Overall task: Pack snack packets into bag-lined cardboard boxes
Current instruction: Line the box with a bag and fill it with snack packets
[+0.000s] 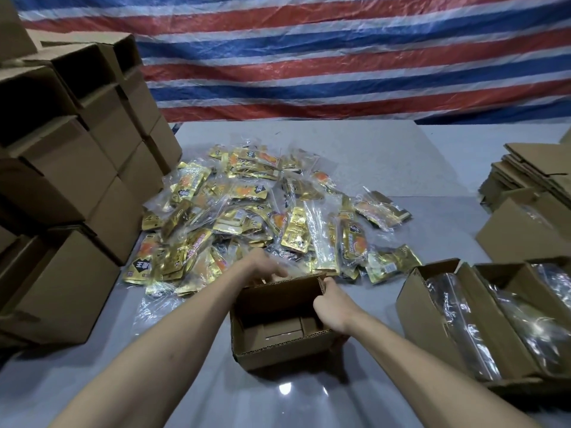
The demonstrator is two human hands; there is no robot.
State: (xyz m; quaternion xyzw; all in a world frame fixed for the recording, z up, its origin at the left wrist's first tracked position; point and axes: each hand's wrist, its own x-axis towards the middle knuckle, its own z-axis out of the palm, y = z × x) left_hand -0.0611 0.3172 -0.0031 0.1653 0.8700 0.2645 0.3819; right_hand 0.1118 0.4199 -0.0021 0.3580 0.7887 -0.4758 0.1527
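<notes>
A small open cardboard box [272, 350] stands on the grey table right in front of me, with no bag or packets visible inside. My right hand [332, 307] grips the box's right wall, thumb inside and fingers outside. My left hand [265, 270] reaches over the far rim, fingers lying on the box's back edge beside the packets. A big heap of gold and orange snack packets [265, 211] in clear wrap lies just behind the box.
Stacked cardboard boxes [71, 180] form a wall on the left. On the right stand open boxes lined with clear bags [482, 316], and flat folded cartons [534, 171] lie farther back. A striped tarp [340, 57] hangs behind the table.
</notes>
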